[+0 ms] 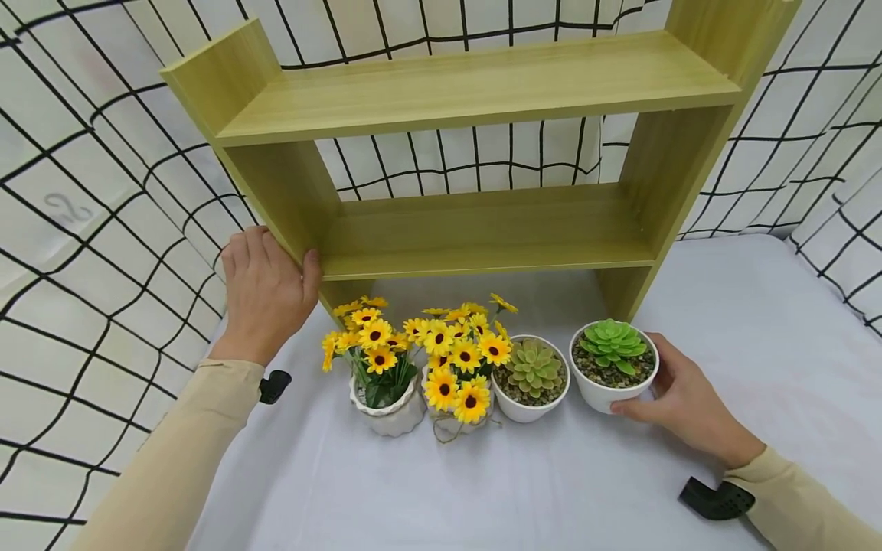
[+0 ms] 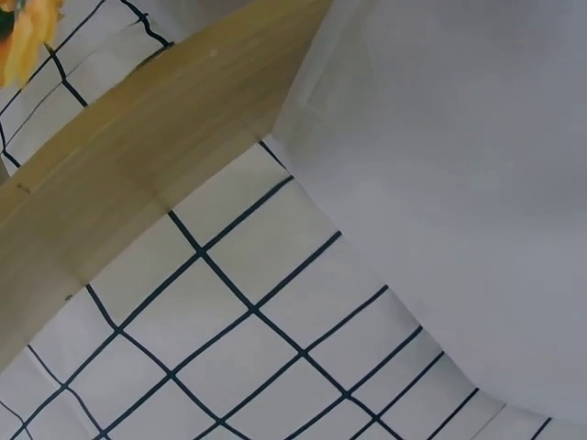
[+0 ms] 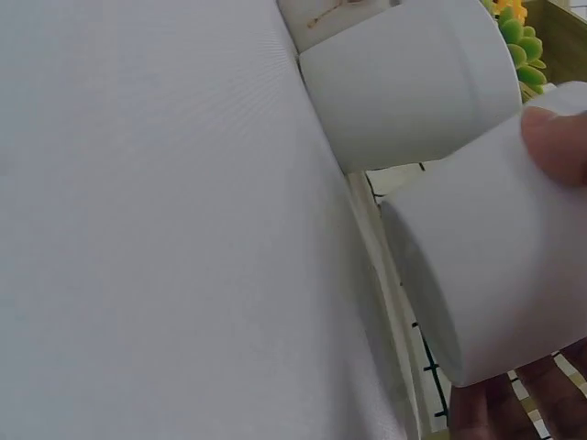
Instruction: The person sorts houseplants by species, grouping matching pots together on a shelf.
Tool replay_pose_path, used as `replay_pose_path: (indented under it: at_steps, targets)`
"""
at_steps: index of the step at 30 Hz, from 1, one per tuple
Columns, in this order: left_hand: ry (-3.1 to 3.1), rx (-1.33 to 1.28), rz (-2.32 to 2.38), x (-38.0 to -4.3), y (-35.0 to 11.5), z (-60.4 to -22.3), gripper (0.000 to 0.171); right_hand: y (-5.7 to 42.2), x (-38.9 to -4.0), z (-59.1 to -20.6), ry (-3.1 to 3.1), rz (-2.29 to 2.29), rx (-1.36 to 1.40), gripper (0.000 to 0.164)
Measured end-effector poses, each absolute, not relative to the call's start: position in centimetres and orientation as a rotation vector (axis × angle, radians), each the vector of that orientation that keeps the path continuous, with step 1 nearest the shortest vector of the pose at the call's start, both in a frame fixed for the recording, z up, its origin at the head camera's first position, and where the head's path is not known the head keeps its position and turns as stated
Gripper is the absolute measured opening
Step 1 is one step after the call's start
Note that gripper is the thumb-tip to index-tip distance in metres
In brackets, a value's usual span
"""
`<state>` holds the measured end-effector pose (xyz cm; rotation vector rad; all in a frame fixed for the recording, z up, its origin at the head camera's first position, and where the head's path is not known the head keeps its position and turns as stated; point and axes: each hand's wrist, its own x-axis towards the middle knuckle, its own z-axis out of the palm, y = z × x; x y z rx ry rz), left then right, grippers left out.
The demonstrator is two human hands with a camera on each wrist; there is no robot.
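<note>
My left hand (image 1: pixel 265 295) grips the left side panel of a light wooden shelf (image 1: pixel 482 88), thumb on its front edge. On the right, my right hand (image 1: pixel 696 405) holds a white pot (image 1: pixel 602 396) with a bright green succulent. The right wrist view shows this pot tilted and raised off the cloth, its base visible and the thumb (image 3: pixel 558 151) on its side. To its left stands another white pot (image 1: pixel 527 413) with a duller green succulent. Two ruffled white pots of yellow sunflowers, the left one (image 1: pixel 389 419) and the right one (image 1: pixel 468 422), complete the row.
White cloth (image 1: pixel 427 497) covers the table surface. Black wire grid panels (image 1: pixel 106 317) stand at the left, behind the shelf and at the right. The shelf has an upper board and a lower board (image 1: pixel 482 229), with a gap beneath near the flowers.
</note>
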<state>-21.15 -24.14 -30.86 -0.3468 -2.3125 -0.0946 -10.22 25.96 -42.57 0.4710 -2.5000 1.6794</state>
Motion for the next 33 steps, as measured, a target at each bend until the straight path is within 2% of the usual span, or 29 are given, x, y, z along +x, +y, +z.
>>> replay_pose_path:
  at_steps: [7, 14, 33]
  targets:
    - [-2.263, -0.373, -0.073, -21.4, -24.1, -30.9, 0.051, 25.9, -9.5, -40.5, -2.532, 1.603, 0.34, 0.083]
    - [-2.252, -0.378, -0.074, -21.4, -24.1, -31.0, 0.054, 25.5, -9.1, -37.7, -2.535, 1.556, 0.251, 0.085]
    - [-2.234, -0.395, -0.061, -21.1, -24.5, -31.0, 0.049, 23.2, -8.8, -26.8, -2.469, 1.48, 0.303, 0.091]
